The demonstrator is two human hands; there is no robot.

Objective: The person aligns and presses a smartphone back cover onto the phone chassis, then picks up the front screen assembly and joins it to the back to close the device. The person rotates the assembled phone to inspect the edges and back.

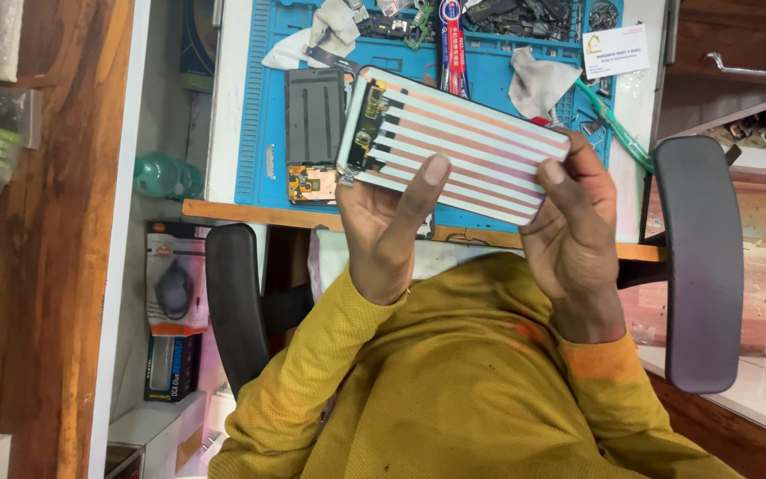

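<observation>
Hands grip striped panel above blue mat

Both hands clamp one flat panel [463, 146] with white and pink stripes, held tilted just above the blue mat [263, 115]. Left hand [387, 222] grips its near-left end, thumb pressed on the stripes. Right hand [578, 226] pinches the right end. On the mat, just left of the panel, lies an opened phone [314, 133]; white cloths [538, 82] sit beyond it.

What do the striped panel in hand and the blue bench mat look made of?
Striped panel: looks like a thin rigid phone part, glossy, with pale copper-pink and white adhesive-like strips and a bare circuit section at one end. Blue mat: probably silicone or soft rubber, matte, moulded with ribs and compartments. Both hands grip the panel.
</observation>
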